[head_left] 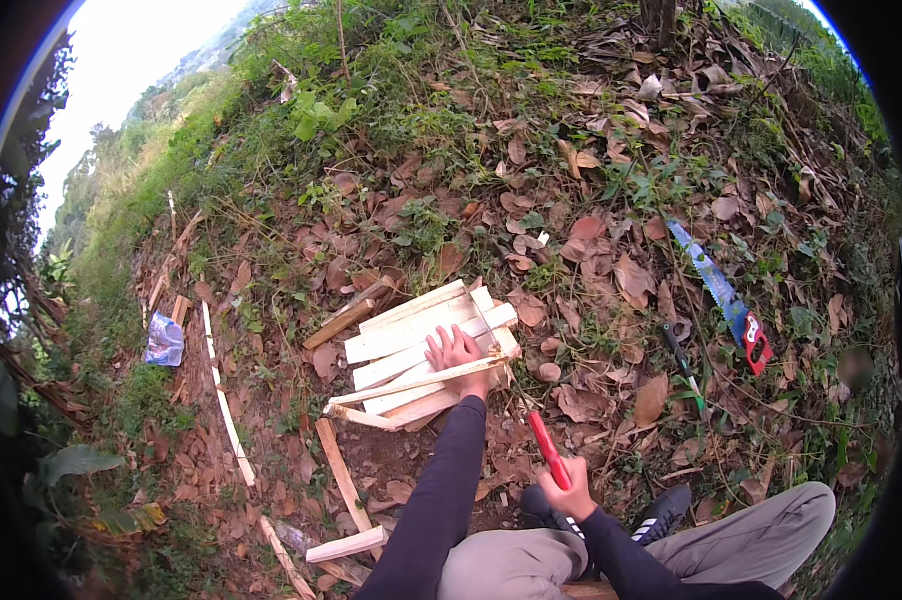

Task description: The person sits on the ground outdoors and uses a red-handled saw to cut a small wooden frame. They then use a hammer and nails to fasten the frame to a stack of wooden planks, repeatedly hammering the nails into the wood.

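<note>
A slatted piece of pale wood (403, 338), like a small crate, rests on the leafy ground before me. My left hand (455, 356) lies on its slats with the fingers spread. A thin wooden strip (411, 386) crosses over that hand near the wrist. In my right hand (568, 490) is the red handle of a long, thin-bladed tool (547, 448). Its blade, seen nearly edge-on, runs up past the right end of the wood, where the strip's end looks splintered. Whether the blade touches the wood, I cannot tell.
A blue-bladed handsaw (716, 285) with a red handle lies at the right, near a slim black-and-green tool (683, 370). Loose wood strips (346, 480) lie at the lower left. A clear plastic bag (164, 340) sits farther left. My shoes (663, 512) are close below.
</note>
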`<state>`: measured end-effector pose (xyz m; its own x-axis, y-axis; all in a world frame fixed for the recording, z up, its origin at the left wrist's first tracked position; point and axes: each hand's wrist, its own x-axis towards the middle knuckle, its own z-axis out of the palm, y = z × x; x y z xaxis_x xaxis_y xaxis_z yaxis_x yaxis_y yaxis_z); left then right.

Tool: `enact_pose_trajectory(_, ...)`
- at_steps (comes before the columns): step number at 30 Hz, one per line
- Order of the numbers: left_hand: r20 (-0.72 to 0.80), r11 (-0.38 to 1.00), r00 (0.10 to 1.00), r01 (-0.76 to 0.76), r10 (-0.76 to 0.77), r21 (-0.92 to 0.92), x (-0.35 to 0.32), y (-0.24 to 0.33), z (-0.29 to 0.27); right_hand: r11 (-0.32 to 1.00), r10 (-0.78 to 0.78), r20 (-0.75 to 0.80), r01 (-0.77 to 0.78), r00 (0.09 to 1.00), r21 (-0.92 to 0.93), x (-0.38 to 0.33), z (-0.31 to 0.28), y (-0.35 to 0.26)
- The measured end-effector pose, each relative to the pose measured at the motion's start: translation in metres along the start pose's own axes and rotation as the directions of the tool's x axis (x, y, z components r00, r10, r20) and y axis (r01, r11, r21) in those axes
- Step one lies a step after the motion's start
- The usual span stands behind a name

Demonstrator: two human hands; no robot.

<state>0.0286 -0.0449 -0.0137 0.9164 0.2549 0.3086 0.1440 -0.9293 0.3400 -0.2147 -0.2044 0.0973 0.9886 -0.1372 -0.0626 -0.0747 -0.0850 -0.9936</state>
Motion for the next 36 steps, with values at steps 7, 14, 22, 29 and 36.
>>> enact_pose_trajectory(7,-0.027,0.999,0.999,-0.031,0.031,-0.007,0.013,-0.009,-0.006,1.000,0.002,0.008,-0.002,1.000,0.024,0.001,0.000,0.014)
enact_pose_trajectory(14,-0.073,0.997,0.995,-0.072,0.071,-0.014,0.019,-0.001,0.002,0.999,-0.037,-0.093,0.036,0.995,-0.008,0.081,0.040,0.017)
enact_pose_trajectory(22,-0.041,0.998,0.997,-0.063,0.063,0.000,0.013,0.007,-0.002,0.997,-0.039,-0.086,0.045,0.995,0.068,0.087,0.025,0.001)
enact_pose_trajectory(29,-0.005,0.999,0.999,-0.032,0.032,0.007,0.010,0.005,-0.001,1.000,0.012,-0.013,-0.012,1.000,-0.008,-0.027,-0.005,-0.019)
enact_pose_trajectory(36,-0.012,0.999,1.000,-0.019,0.018,-0.033,0.002,0.000,0.011,0.999,0.054,-0.036,-0.054,0.998,0.008,0.055,0.010,-0.009)
